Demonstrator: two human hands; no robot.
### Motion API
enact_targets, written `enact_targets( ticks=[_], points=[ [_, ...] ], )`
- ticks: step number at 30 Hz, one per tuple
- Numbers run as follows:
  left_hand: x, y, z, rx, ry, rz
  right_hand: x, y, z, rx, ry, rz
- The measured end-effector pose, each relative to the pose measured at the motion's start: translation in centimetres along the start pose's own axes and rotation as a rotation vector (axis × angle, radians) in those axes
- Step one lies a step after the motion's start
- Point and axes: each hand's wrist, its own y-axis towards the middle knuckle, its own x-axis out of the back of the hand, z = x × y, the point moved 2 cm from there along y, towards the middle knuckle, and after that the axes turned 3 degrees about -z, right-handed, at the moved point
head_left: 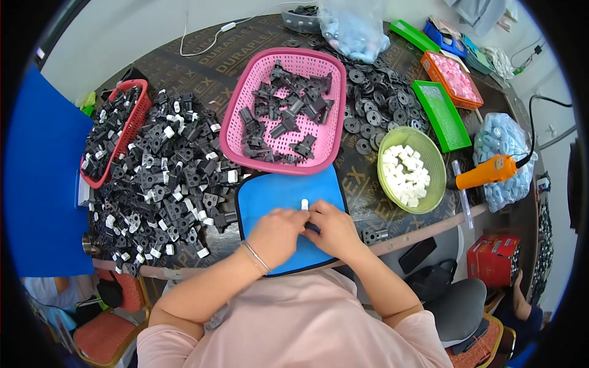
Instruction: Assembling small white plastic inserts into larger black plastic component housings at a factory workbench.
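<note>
Over the blue mat (264, 190), my left hand (276, 234) and my right hand (332, 228) meet with curled fingers around one small black plastic part (312, 227). Most of that part is hidden by the fingers. A small white plastic piece (305, 204) sticks up between the fingertips; whether it is seated in the black part cannot be made out. Just beyond the mat stands a pink basket (230, 132) holding similar black parts (288, 116). To the left lies a large heap of black parts fitted with white pieces (178, 178).
A green bowl (437, 168) of white pieces stands to the right, near an orange-handled tool (488, 172). Black discs (374, 98) are piled behind it. A red basket (136, 119) sits far left. Green trays (443, 116) and bags of light-blue parts (500, 144) line the right side.
</note>
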Motion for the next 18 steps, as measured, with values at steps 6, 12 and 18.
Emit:
enact_targets(
  ticks=[6,12,18],
  points=[
    [-0.5,-0.8,-1.9,-0.005,0.107,-0.004,0.1,0.0,-0.1,-0.018,0.024,0.014],
    [5.0,-2.2,2.6,0.211,-0.094,-0.078,8.5,5.6,3.2,0.135,0.125,0.173],
    [13.1,-4.2,6.6,0.400,0.600,-0.404,7.0,16.1,0.0,0.155,-0.575,0.153]
  ],
)
